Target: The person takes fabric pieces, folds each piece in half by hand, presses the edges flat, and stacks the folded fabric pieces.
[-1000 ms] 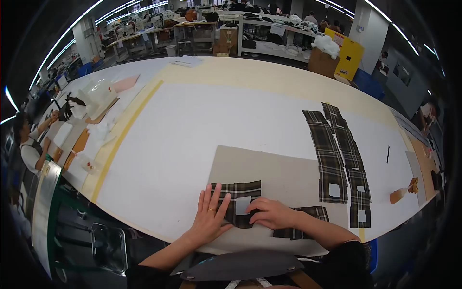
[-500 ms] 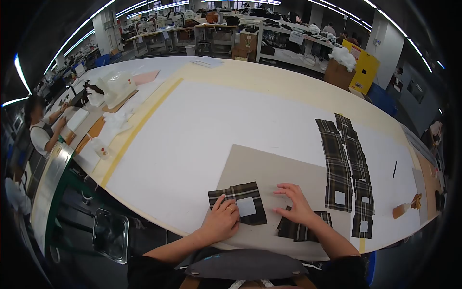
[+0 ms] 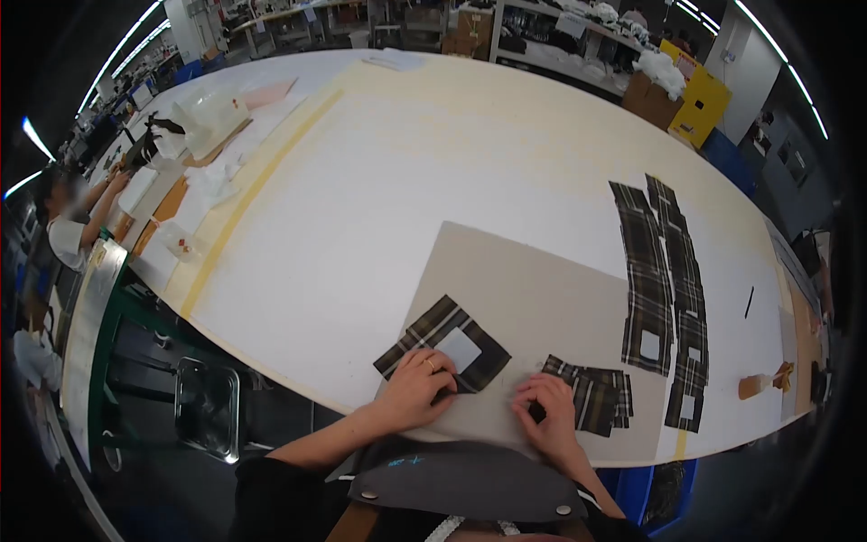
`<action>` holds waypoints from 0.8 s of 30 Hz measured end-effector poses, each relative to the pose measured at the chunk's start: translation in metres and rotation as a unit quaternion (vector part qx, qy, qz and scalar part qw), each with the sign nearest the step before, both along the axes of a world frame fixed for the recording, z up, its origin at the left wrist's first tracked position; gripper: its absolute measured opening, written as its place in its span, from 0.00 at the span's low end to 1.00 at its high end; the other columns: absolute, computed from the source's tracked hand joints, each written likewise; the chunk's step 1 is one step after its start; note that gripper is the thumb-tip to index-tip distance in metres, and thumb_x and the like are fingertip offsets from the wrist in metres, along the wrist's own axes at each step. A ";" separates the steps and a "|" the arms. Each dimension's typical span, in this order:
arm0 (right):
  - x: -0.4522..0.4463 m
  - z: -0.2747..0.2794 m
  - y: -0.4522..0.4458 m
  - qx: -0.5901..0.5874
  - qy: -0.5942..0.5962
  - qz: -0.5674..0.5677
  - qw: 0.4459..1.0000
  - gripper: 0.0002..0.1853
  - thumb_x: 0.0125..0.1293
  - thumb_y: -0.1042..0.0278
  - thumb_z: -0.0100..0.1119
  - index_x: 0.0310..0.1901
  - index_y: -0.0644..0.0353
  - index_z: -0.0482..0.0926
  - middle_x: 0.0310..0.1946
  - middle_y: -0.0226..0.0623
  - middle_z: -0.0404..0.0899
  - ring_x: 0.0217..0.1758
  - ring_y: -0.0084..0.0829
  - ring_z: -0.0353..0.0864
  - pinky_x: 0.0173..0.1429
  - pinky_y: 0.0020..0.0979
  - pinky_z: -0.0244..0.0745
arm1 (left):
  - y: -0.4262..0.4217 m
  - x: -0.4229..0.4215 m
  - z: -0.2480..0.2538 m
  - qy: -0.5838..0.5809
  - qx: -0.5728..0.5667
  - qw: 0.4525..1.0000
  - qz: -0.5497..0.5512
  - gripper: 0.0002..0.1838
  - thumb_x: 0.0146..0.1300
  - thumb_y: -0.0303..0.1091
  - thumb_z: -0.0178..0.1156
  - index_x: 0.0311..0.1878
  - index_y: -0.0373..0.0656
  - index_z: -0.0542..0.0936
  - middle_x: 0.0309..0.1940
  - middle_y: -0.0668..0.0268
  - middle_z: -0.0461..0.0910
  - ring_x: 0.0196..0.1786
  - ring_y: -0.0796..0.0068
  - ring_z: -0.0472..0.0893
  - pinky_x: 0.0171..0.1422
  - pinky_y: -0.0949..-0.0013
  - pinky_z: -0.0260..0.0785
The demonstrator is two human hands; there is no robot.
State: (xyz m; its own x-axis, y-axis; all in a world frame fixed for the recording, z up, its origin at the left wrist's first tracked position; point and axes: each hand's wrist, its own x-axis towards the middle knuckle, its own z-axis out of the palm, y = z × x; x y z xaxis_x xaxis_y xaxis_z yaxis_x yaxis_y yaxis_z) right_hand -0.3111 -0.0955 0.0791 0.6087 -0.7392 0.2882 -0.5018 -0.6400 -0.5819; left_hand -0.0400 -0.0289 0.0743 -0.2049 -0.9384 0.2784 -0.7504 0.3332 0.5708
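Observation:
A dark plaid fabric piece with a white square patch lies turned at an angle on the grey board. On its near edge rests my left hand, fingers bent and closed on the cloth. To the right, a small pile of plaid fabric pieces lies partly overlapped. My right hand is at the pile's left edge with its fingers curled. Dark cloth shows between thumb and fingers.
Two columns of overlapping plaid pieces run along the right side. Beyond them are a black pen and a brush. A plastic bottle stands at left, near a seated co-worker. A blue bin sits below the table edge.
The patched piece has turned, its right side swinging nearer me. My right hand has come down and curled at the pile, whose pieces have shifted. The camera view has tilted downward.

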 end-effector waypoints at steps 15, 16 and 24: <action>-0.072 0.045 0.013 -0.072 0.152 -0.086 0.982 0.37 0.46 0.63 0.78 0.63 0.50 0.77 0.69 0.35 0.71 0.73 0.45 0.66 0.72 0.47 0.64 | -0.015 -0.047 0.017 0.029 0.021 0.998 0.046 0.07 0.52 0.28 0.73 0.33 0.44 0.84 0.47 0.69 0.83 0.55 0.56 0.74 0.60 0.56 0.65; -0.082 0.055 0.012 -0.062 0.211 -0.096 0.971 0.42 0.46 0.65 0.77 0.68 0.51 0.72 0.72 0.37 0.66 0.77 0.45 0.61 0.77 0.49 0.59 | -0.015 -0.047 0.017 0.030 0.024 0.998 0.051 0.07 0.53 0.29 0.73 0.33 0.44 0.84 0.47 0.68 0.82 0.55 0.56 0.73 0.60 0.56 0.64; -0.104 0.056 0.005 0.000 0.317 -0.126 0.940 0.44 0.53 0.68 0.71 0.73 0.56 0.64 0.75 0.41 0.61 0.79 0.44 0.57 0.82 0.47 0.51 | -0.015 -0.049 0.017 0.027 0.057 0.997 0.048 0.05 0.54 0.28 0.72 0.33 0.43 0.84 0.52 0.67 0.83 0.57 0.55 0.72 0.64 0.57 0.64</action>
